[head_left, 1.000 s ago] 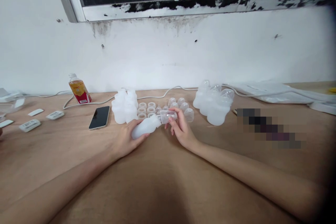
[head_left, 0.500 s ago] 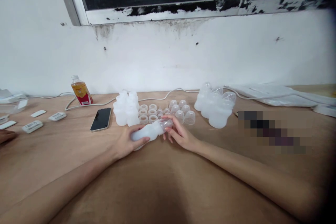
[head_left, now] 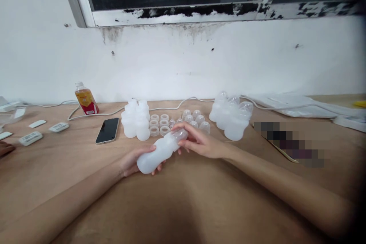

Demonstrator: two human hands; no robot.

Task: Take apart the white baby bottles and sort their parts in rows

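A milky-white baby bottle (head_left: 156,156) lies tilted across my two hands, its base toward the lower left. My left hand (head_left: 134,161) is wrapped round its body from the left and below. On the bottle's upper end sits a clear domed cap (head_left: 180,134), gripped by the fingers of my right hand (head_left: 201,141). Behind my hands stand several white rings (head_left: 154,131) in rows and several loose clear caps (head_left: 204,126). Between these are small clear pieces (head_left: 172,122), partly hidden by my right hand.
Uncapped white bottles (head_left: 130,127) stand at the left, capped bottles (head_left: 235,129) at the right. A phone (head_left: 107,130), drink bottle (head_left: 87,99), labelled white boxes (head_left: 31,138) and another person's hand (head_left: 5,147) are further left. A cable (head_left: 183,103) runs behind; plastic bags (head_left: 294,105) lie back right.
The bottle has tipped more upright toward me, showing its base. My left hand has shifted its grip lower, and my right hand stays on the cap. The view has moved slightly.
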